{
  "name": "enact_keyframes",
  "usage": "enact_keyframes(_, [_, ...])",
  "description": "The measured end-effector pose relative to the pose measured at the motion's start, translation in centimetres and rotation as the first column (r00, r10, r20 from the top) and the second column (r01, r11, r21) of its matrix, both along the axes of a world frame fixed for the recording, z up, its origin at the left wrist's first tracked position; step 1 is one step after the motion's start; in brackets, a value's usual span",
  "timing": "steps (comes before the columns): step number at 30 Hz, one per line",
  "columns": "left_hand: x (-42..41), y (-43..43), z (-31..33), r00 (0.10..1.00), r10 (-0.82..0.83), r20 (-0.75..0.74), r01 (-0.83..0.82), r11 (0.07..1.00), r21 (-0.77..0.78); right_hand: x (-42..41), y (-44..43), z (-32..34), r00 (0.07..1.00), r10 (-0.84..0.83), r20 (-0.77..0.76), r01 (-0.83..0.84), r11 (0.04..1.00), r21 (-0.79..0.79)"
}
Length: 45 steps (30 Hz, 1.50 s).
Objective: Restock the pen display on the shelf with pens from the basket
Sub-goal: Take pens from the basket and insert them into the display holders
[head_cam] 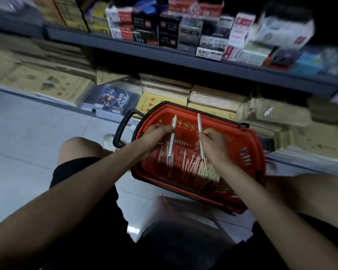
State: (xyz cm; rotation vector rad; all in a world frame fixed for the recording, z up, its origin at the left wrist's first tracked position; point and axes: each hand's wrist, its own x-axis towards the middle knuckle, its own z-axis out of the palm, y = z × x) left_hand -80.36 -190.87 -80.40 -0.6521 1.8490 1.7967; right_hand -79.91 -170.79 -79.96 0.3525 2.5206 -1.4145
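A red plastic basket with black handles sits on the floor in front of me, and a heap of pale pens lies in its bottom. My left hand pinches one white pen above the basket, the pen standing nearly upright. My right hand pinches a second white pen, also held upright over the basket. The two hands are side by side, a short gap apart. No pen display can be made out on the blurred shelf.
A dark shelf board runs across above the basket, loaded with small boxes. Stacks of paper goods and packs fill the lowest level behind the basket. Grey floor tiles lie to the left. My knees flank the basket.
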Motion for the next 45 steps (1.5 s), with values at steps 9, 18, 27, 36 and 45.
enact_keyframes(9, [5.9,2.6,4.8,0.985,0.123,-0.12,-0.069,0.922,0.381,5.6,1.9,7.9,0.995,-0.041,-0.091,0.016,0.964,-0.264])
enact_keyframes(18, [6.6,3.9,3.3,0.972,0.22,-0.078,-0.186,0.932,0.31,8.3,3.5,4.2,0.973,-0.228,-0.03,0.215,0.95,-0.227])
enact_keyframes(27, [7.0,4.1,2.7,0.975,0.213,-0.059,-0.179,0.916,0.359,7.6,2.3,4.1,0.979,-0.2,-0.039,0.178,0.931,-0.319])
enact_keyframes(36, [7.1,4.8,2.3,0.956,0.275,-0.104,-0.226,0.914,0.336,7.0,0.5,4.2,0.974,-0.215,0.07,0.225,0.879,-0.42])
enact_keyframes(45, [7.1,4.0,3.0,0.962,0.244,-0.121,-0.169,0.883,0.439,8.1,1.8,3.9,0.975,-0.215,-0.051,0.192,0.941,-0.279])
